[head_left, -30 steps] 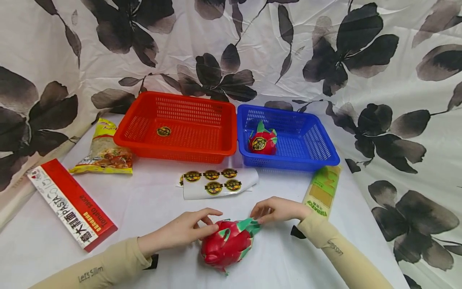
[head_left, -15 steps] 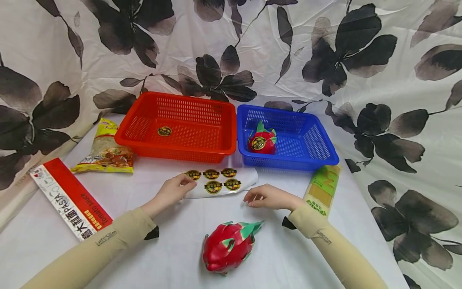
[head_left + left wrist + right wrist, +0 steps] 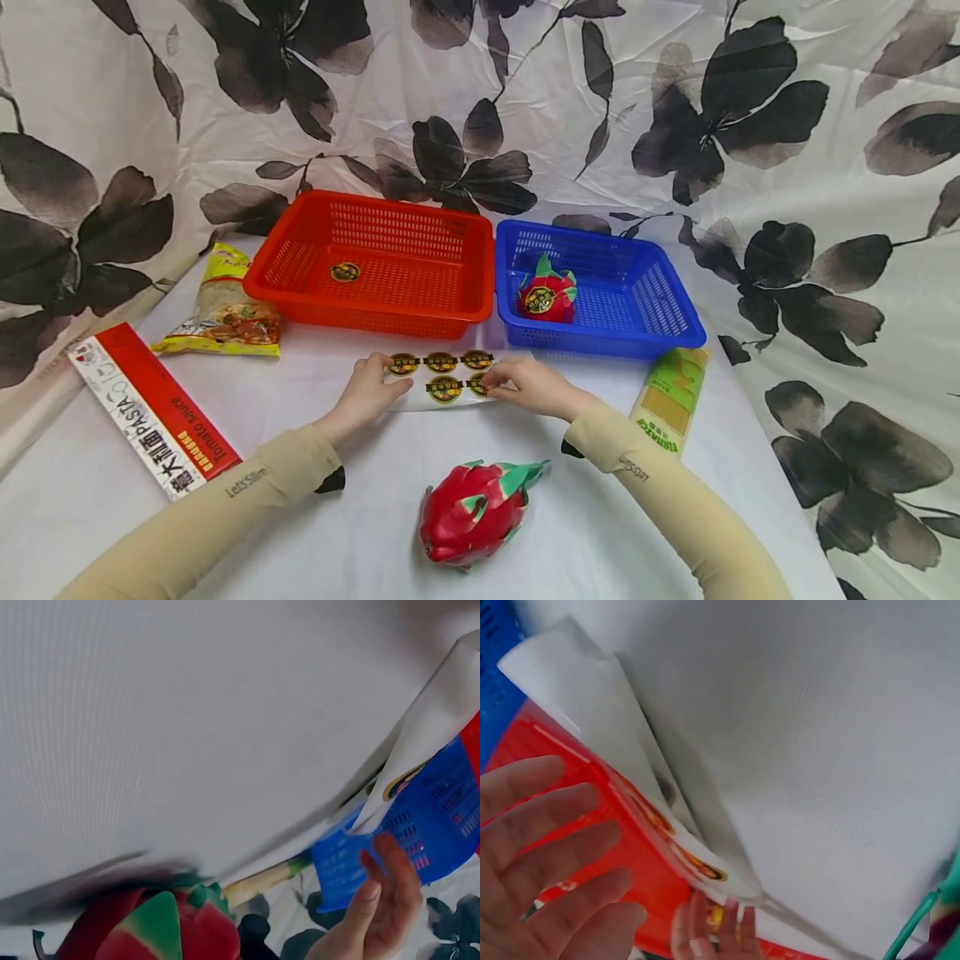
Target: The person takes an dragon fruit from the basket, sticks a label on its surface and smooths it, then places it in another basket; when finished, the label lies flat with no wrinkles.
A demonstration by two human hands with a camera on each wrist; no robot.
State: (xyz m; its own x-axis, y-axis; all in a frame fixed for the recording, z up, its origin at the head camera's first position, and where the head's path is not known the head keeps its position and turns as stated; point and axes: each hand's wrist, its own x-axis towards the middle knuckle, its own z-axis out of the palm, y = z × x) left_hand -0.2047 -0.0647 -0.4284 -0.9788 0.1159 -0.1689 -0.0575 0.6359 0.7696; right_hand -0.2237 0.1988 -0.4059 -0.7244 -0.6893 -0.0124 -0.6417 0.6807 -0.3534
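A white sheet of round black-and-gold stickers (image 3: 442, 388) lies on the table in front of the baskets. My left hand (image 3: 365, 392) is at the sheet's left edge, thumb and fingers apart; whether it touches the sheet is unclear. Over the right part of the sheet is my right hand (image 3: 536, 386), its fingertips beside the lower right sticker. In the right wrist view the right hand's fingers (image 3: 570, 840) are spread, with nothing held. A red dragon fruit (image 3: 474, 515) with green tips lies on the table nearer the person, apart from both hands.
Behind the sheet stand a red basket (image 3: 367, 319), with one round sticker (image 3: 345, 272) on its bottom, and a blue basket (image 3: 600, 340) holding another, stickered dragon fruit (image 3: 547, 296). A yellow food bag (image 3: 232, 321) and pasta box (image 3: 153, 408) lie left, a noodle packet (image 3: 670, 400) right.
Both hands have left the front dragon fruit and moved forward to the sticker sheet. In the last half second, the right hand has moved left over the sheet. The dragon fruit stays on the table.
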